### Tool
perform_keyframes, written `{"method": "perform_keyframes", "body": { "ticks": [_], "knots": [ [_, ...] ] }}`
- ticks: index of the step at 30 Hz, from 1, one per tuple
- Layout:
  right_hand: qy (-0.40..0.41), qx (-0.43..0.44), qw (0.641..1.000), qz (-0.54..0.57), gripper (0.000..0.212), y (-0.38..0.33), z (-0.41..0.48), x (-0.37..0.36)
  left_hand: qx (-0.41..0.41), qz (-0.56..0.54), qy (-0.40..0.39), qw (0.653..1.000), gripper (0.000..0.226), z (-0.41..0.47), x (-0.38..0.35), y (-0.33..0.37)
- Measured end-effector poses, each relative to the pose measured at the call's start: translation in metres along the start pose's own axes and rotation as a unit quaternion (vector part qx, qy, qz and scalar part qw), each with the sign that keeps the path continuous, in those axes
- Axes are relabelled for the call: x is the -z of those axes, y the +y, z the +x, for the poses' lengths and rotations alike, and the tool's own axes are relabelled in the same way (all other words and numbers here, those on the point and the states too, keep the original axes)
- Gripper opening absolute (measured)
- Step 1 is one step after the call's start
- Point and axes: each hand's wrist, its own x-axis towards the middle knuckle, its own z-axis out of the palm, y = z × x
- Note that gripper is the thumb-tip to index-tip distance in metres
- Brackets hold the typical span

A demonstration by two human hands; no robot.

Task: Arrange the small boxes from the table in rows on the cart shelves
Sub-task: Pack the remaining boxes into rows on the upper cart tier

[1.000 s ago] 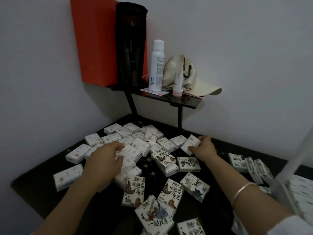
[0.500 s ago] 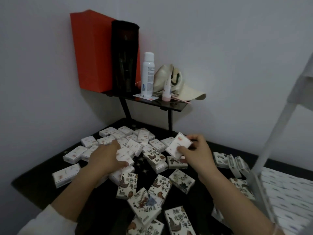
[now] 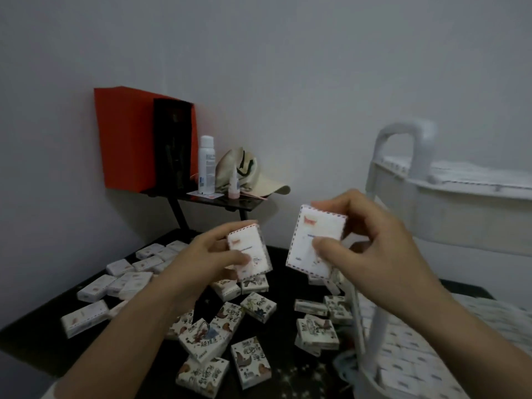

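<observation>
Both hands are raised above the black table (image 3: 34, 335), each gripping one small white box with a dashed border. My left hand (image 3: 201, 263) holds a small box (image 3: 249, 251) upright at centre. My right hand (image 3: 371, 249) holds a second, slightly larger-looking small box (image 3: 315, 243) just to its right. Several more small boxes (image 3: 126, 283) lie scattered on the table, some plain white, some with drawings (image 3: 250, 361). The white cart (image 3: 449, 203) stands at the right, its upper shelf and lower shelf (image 3: 403, 355) filled with rows of boxes.
A small black shelf (image 3: 224, 201) at the back carries a red box (image 3: 126, 139), a dark container, a white spray bottle (image 3: 206, 165), a small tube and a beige cap (image 3: 250, 177). The cart's white post (image 3: 362, 326) rises close to my right forearm.
Both hands have lifted off the table, each with a small box, and come up toward the camera. The view has swung right, bringing the cart's upper shelf and handle into sight.
</observation>
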Motion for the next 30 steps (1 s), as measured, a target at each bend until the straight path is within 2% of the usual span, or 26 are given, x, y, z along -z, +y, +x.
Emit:
{"method": "perform_keyframes", "body": {
  "ticks": [7,11,13,16,20,24,30],
  "knots": [
    [0.120,0.093,0.988,-0.042,0.016,-0.035,0.016,0.124,-0.138,-0.019,-0.087,0.986,0.038,-0.010,-0.090,0.100],
    [0.153,0.076,0.976,-0.137,0.019,-0.031,0.040,0.197,-0.209,0.013,-0.099,0.973,0.035,0.004,-0.138,0.149],
    [0.145,0.033,0.967,-0.205,0.021,-0.016,0.056,0.230,-0.241,0.042,-0.097,0.965,0.031,0.016,-0.159,0.170],
    [0.113,-0.060,0.960,-0.250,0.027,0.015,0.078,0.265,-0.283,0.084,-0.084,0.952,0.028,0.041,-0.187,0.199],
    [0.042,-0.161,0.937,-0.306,0.023,0.056,0.099,0.291,-0.278,0.141,-0.083,0.947,0.026,0.084,-0.225,0.229],
    [0.002,-0.214,0.940,-0.267,0.023,0.082,0.109,0.295,-0.249,0.245,-0.093,0.933,0.014,0.128,-0.264,0.246],
    [-0.084,-0.290,0.930,-0.209,0.022,0.101,0.109,0.289,-0.234,0.385,-0.110,0.886,0.019,0.178,-0.306,0.255]
  ]
}}
